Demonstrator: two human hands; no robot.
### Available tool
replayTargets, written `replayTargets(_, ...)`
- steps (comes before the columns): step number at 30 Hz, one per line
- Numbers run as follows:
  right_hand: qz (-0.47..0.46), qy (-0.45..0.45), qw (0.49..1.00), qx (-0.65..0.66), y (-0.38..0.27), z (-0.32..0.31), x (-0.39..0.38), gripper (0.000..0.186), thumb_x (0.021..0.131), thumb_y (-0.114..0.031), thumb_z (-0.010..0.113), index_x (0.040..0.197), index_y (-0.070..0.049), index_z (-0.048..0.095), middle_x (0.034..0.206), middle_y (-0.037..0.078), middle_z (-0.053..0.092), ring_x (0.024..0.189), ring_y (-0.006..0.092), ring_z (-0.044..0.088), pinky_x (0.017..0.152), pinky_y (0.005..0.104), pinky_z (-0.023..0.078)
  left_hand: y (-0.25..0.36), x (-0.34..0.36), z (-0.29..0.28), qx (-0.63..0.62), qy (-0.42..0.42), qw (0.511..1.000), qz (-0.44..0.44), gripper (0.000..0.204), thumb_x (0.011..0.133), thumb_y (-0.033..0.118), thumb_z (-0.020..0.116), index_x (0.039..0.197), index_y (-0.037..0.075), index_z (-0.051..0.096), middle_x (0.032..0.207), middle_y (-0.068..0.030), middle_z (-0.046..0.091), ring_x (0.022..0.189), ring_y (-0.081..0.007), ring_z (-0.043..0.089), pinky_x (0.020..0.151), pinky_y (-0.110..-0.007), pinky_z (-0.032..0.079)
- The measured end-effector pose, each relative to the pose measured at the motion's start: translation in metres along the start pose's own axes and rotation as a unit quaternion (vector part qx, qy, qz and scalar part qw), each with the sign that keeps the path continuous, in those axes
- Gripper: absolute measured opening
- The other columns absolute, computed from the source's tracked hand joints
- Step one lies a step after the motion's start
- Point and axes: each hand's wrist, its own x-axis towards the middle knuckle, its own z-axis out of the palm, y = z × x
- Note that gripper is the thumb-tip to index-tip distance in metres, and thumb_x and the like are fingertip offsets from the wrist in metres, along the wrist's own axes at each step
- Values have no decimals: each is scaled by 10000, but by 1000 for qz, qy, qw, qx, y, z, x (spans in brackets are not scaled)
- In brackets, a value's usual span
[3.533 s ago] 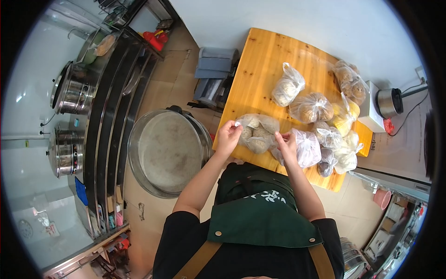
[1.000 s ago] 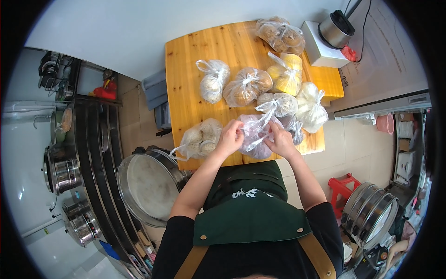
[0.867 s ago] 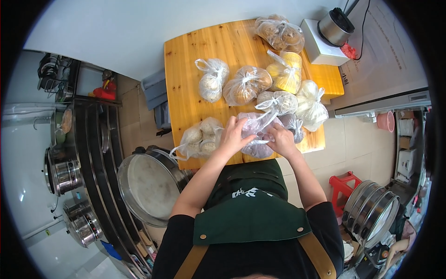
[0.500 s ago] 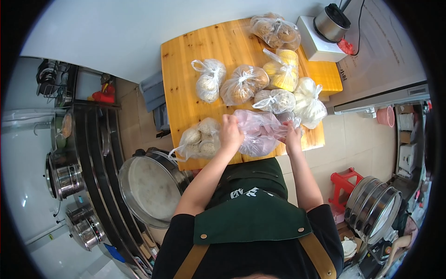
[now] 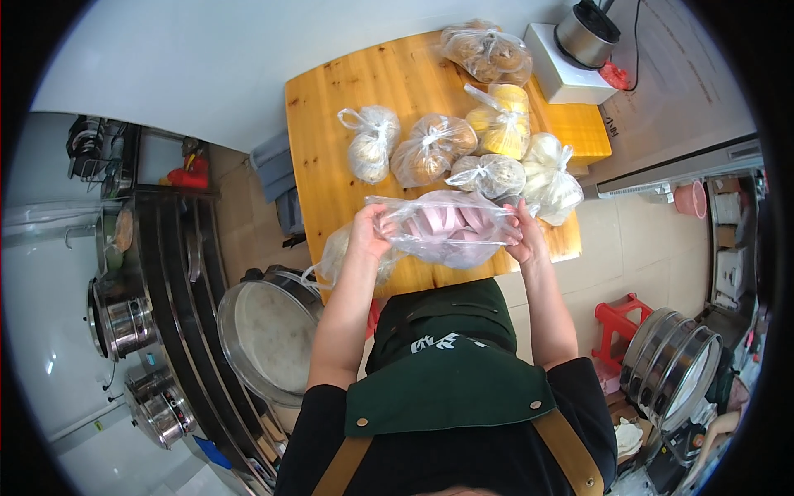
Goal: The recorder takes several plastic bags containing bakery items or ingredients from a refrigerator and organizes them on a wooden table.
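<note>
A clear plastic bag of pale pink-purple pieces, perhaps buns [image 5: 451, 230], lies at the near edge of the wooden table [image 5: 322, 149]. My left hand [image 5: 369, 233] pinches the left end of its rim, and my right hand [image 5: 527, 236] grips the right end. Between them the bag's mouth is stretched wide. Partly behind my left forearm is a bag of pale round buns [image 5: 337, 250]. Just beyond the pink bag sit a small tied bag of speckled food [image 5: 490, 175], a tied bag of brown buns [image 5: 430, 157] and a bag of white buns [image 5: 552, 186].
Farther back are a tied bag of pale food [image 5: 374, 149], a bag of yellow food [image 5: 504, 124] and a bag of brown buns [image 5: 488, 54]. A large round pan [image 5: 269, 339] stands left of the table. Stacked steamers [image 5: 672, 364] and a red stool [image 5: 616, 326] are at right.
My left hand has moved left, drawing the bag's rim out, and the mouth is now spread between both hands. My left forearm now covers part of the pale bun bag.
</note>
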Motion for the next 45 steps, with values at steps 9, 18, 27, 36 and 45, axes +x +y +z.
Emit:
replayTargets(9,-117,169,968,-146,-3,-42,-6,222,842,-258,548,924,-51,547,574,-11,512,439,84,443,405,206,369,-9,17,-32,45,43,997,-45,176,798,210,482,665,94,474,495,-10,430,398,-126,395,352,-235,302)
replayTargets(18,-437,409,344,-723,-99,4,19,339,694,-315,663,887,-42,604,834,124,592,755,288,573,688,370,451,-32,1,-19,299,57,935,182,337,820,180,551,1081,-3,440,976,-111,547,833,-178,556,708,-291,459)
replayTargets(27,-239,364,501,-748,-144,-15,49,340,665,-313,657,881,-51,637,756,108,627,703,226,602,652,336,454,-52,-37,-25,459,106,815,336,401,830,151,555,1165,-11,406,1099,-121,504,1016,-172,494,879,-295,386)
replayTargets(36,-418,261,710,-504,-155,-7,2,190,753,-126,629,871,22,603,752,12,586,659,65,493,602,210,396,-54,-76,-78,403,89,847,334,182,839,75,526,1004,-3,530,931,-64,580,838,-123,563,743,-233,446)
replayTargets(45,-373,-4,747,-549,-119,152,-29,157,796,-74,587,932,6,575,790,-12,589,675,30,492,602,162,374,-61,-94,-76,337,122,868,344,136,836,67,524,956,9,551,875,-36,589,764,-97,557,689,-215,437)
